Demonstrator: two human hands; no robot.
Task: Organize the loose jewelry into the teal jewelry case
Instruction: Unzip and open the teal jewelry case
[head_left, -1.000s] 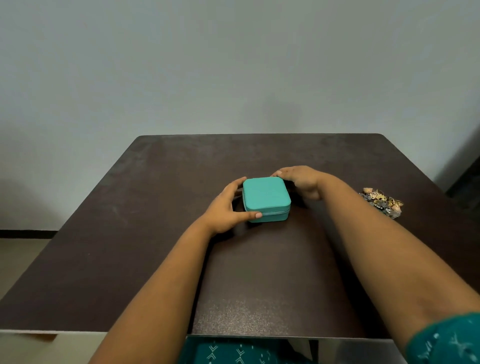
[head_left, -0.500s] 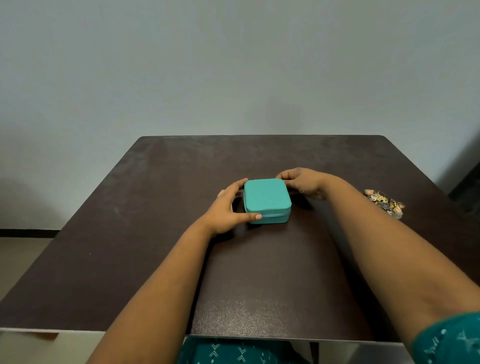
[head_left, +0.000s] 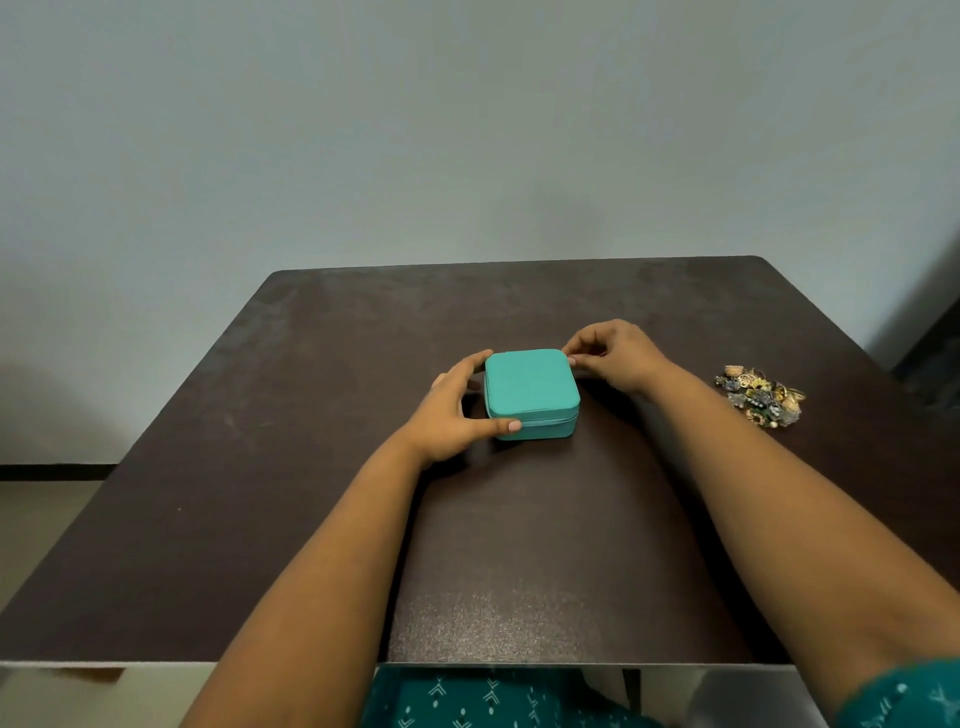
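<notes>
A small square teal jewelry case (head_left: 530, 387) lies closed in the middle of the dark table (head_left: 311, 415). My left hand (head_left: 452, 413) holds its left side, thumb on the front corner and fingers round the back corner. At the case's back right corner my right hand (head_left: 615, 356) pinches something small with its fingertips, seemingly the zipper pull. A heap of loose gold and dark jewelry (head_left: 761, 395) sits on the table to the right, apart from both hands.
The table's far edge meets a plain grey wall (head_left: 467, 130). Its near edge is by my lap, where teal patterned cloth (head_left: 493, 699) shows. A dark object (head_left: 935, 353) stands at the far right.
My right hand has slid along the case's back edge to its back right corner. The left hand and the case have stayed in place.
</notes>
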